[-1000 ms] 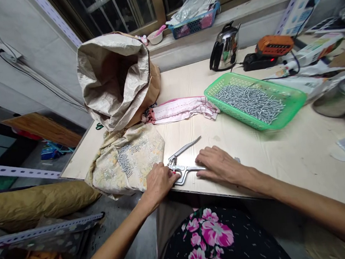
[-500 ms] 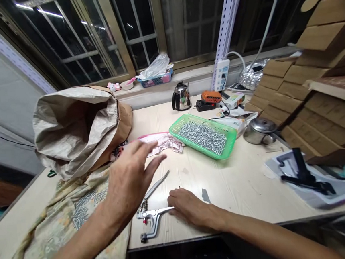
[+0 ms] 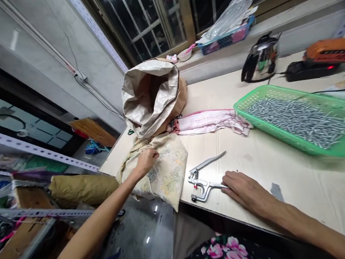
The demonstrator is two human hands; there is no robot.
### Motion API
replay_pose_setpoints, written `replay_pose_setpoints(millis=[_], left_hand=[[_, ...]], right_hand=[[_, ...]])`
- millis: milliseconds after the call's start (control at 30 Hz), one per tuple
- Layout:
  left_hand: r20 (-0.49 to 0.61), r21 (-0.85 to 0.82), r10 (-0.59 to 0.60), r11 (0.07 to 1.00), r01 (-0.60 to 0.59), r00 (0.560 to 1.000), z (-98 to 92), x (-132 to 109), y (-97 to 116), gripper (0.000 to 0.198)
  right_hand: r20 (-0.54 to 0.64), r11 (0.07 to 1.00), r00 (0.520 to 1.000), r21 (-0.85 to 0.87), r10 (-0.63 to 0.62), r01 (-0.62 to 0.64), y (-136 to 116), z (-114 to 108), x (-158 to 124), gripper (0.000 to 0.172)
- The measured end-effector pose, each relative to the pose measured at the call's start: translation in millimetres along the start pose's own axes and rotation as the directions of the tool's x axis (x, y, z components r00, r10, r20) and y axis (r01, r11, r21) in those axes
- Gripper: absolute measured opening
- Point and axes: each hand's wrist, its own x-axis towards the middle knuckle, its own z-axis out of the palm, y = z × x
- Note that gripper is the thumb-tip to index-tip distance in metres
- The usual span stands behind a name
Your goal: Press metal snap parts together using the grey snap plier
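Note:
My left hand (image 3: 146, 161) is closed over the patterned cloth (image 3: 172, 161), among small metal pieces (image 3: 151, 175); what its fingers hold is too small to make out. Flat on the table, my right hand (image 3: 241, 188) has its fingertips on one handle of the silver pliers (image 3: 206, 187), whose other handle points up and away. To the right of the pliers stands a green basket (image 3: 284, 129) full of small metal pieces. A grey scrap (image 3: 276, 192) lies beside my right wrist.
Behind the cloth an open paper sack (image 3: 154, 99) stands on the table. A pink-white cloth (image 3: 211, 122) lies beside it. Farther back are a metal kettle (image 3: 263, 57) and an orange battery (image 3: 331, 51) on a charger. Shelving (image 3: 46, 211) stands at the lower left.
My left hand has moved from above the table down to the patterned cloth and closed. The view has turned to the left. My right hand remains at the pliers' handle.

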Motion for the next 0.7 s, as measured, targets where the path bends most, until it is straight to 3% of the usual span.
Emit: replay_pose_setpoints(millis=[133,300,400,700], left_hand=[[-0.017,-0.003,-0.082,0.997,0.082,0.996,31.9,-0.8,-0.2,0.024],[-0.01,-0.014,-0.146,0.989,0.146,0.989,46.7,14.4,3.3,0.024],[0.009,-0.02,-0.077,0.997,0.077,0.997,47.4,16.0,2.4,0.016],[-0.012,-0.053,0.114,0.992,-0.115,0.993,43.1,5.0,0.7,0.021]], right_hand=[[-0.012,1.0,1.0,-0.023,0.002,-0.002,-0.2,1.9,-1.0,0.014],[0.018,0.999,1.0,-0.037,-0.013,0.014,-2.0,-3.5,0.6,0.016],[0.018,0.999,1.0,-0.034,-0.011,0.012,-2.7,-5.1,0.9,0.015],[0.029,1.0,1.0,-0.029,-0.008,0.009,-2.8,-6.9,1.2,0.015]])
